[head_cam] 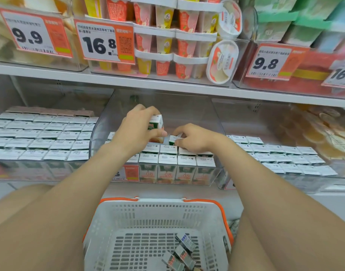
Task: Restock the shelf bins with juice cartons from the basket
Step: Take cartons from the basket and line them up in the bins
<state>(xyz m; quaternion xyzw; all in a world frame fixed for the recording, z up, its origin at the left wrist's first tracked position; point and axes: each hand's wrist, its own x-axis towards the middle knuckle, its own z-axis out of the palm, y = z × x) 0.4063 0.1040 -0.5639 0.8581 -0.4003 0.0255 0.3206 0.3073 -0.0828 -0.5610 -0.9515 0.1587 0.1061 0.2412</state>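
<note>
Clear-walled middle bin (214, 114): left hand (137, 129) curls round a raised carton (157, 122) — half covered by that grip — while right hand (195, 138) pinches a second carton (174, 139), mostly hidden, label unreadable.

middle bin (189, 116) rear free behind carton rows (167, 159), upper shelf (167, 87) close overhead

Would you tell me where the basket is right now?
In the head view, the basket sits bottom centre, between the person's legs, below the middle bin.
</note>
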